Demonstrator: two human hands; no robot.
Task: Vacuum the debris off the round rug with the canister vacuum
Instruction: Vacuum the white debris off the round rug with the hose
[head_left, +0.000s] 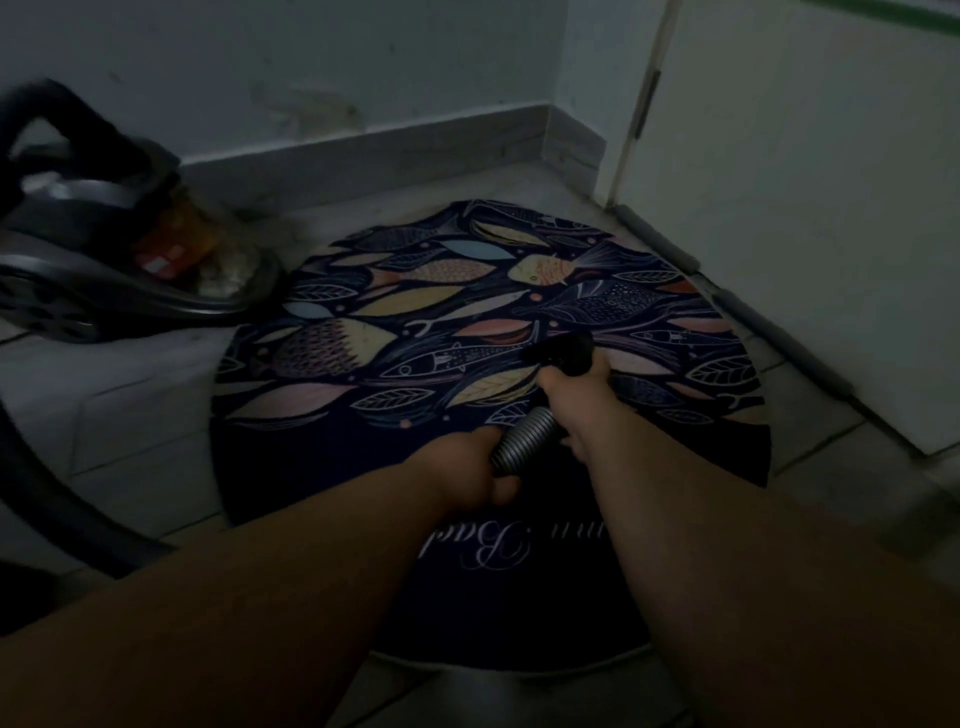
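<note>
Gripping hose (524, 441), left hand (467, 467), right hand (571, 397) ahead

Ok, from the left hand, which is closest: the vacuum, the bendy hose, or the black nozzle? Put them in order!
1. Bendy hose: gripped in the left hand.
2. Black nozzle: just ahead, in the right hand.
3. Vacuum: far left, by the wall.

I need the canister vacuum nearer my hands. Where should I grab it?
Likely the black arched handle atop the canister vacuum, reached from above: it loops clear of the body, leaving a finger gap. Blur hides detail.
</note>
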